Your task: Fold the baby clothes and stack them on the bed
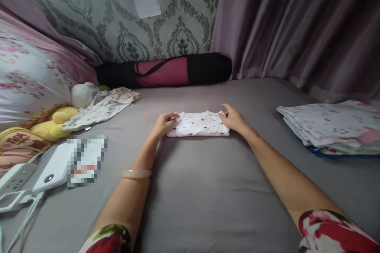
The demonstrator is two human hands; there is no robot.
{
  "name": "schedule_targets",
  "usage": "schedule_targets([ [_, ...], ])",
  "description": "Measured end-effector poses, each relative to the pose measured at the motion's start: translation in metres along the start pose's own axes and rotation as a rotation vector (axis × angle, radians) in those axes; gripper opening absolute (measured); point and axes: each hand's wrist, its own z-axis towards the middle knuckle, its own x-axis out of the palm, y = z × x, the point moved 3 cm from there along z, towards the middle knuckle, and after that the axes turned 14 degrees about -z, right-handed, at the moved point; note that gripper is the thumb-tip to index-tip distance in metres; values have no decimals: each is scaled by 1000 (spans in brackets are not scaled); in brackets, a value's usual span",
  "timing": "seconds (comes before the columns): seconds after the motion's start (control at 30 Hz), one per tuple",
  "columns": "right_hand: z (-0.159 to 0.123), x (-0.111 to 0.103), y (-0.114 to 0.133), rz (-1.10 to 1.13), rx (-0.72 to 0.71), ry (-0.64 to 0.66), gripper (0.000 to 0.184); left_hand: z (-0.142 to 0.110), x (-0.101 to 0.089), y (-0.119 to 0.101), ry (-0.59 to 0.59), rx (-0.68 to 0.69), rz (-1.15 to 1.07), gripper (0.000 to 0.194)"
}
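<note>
A small folded white garment [199, 124] with a scattered print of tiny dark and brown figures lies on the grey bed sheet in front of me. My left hand [164, 123] is closed on its left edge, fingertips over the upper left corner. At the opposite edge, my right hand [233, 118] has its thumb on top of the cloth, with the index finger stretched out past the corner. The other right fingers are hidden behind the hand or under the cloth.
A stack of folded clothes [332, 126] lies at right. Leftward are a loose printed garment [103, 108], a yellow plush toy [52, 128], a white power bank [55, 168], a power strip [18, 178] and cables. Along the wall rests a black and dark red long bag [163, 72].
</note>
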Motion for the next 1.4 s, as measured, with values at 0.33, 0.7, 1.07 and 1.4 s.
schedule_targets([
  [0.33,-11,-1,16,-207,-43,-30,38,6,2,2,-68,168,303,38],
  [0.7,-21,-6,27,-326,-1,122,38,-5,14,-3,47,-21,730,38],
  [1.07,-26,-17,61,-328,-203,-94,46,-10,28,-34,-43,227,647,41],
  [1.4,-39,15,92,-267,-527,-46,58,-28,71,-49,198,341,768,52],
])
